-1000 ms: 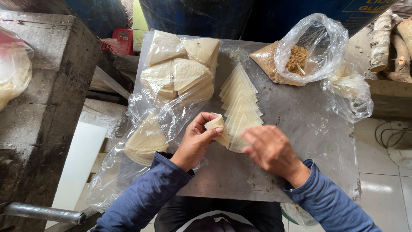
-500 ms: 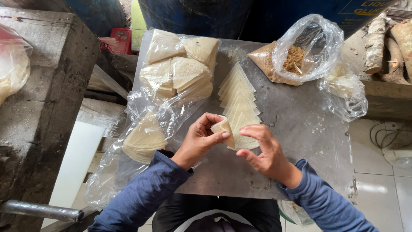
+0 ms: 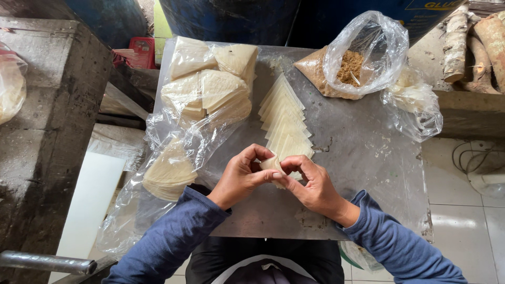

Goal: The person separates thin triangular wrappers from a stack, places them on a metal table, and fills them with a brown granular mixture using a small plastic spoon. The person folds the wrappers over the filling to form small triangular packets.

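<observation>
head view: both hands now meet, left hand [image 3: 239, 176] and right hand [image 3: 310, 184] pinching one folded wrapper [image 3: 272, 164] together above the bench [image 3: 368, 173], just below the wrapper row [image 3: 284, 118]; earlier the right was apart.

Grey metal worktop [image 3: 368, 173] sitting in daylight among rough outdoor clutter.

Left of the worktop, a weathered concrete block [image 3: 47, 131] is standing with a white board [image 3: 87, 205] leaning low beside it and a metal pipe [image 3: 44, 261] jutting out below. Behind the worktop, a dark blue barrel [image 3: 231, 21] is rising, with a red crate [image 3: 141, 51] lying to its left. Right of the worktop, cut logs [image 3: 473, 47] are resting on a ledge, and pale floor tiles [image 3: 463, 231] are showing beneath, a coiled cable [image 3: 476, 163] lying on them. Soft, even light is falling across everything.
</observation>
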